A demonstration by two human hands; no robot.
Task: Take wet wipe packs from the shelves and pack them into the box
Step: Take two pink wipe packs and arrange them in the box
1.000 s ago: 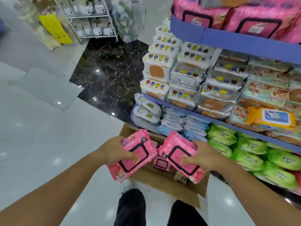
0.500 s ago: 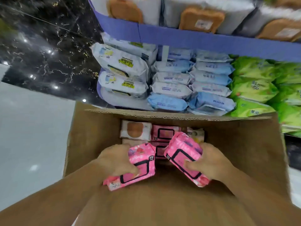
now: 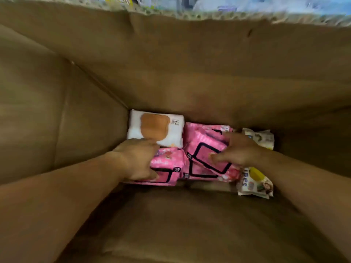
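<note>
Pink packs fill our left grip and right grip, low in the box; next we likely release them.

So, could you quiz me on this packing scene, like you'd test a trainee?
1. True or false: the left hand and right hand are both down inside the box.
2. The left pack and right pack that they grip are: A green, B pink, C blue.
3. Fill in: the white pack lies in the box's far ____ corner.
Key: 1 true; 2 B; 3 left.
</note>
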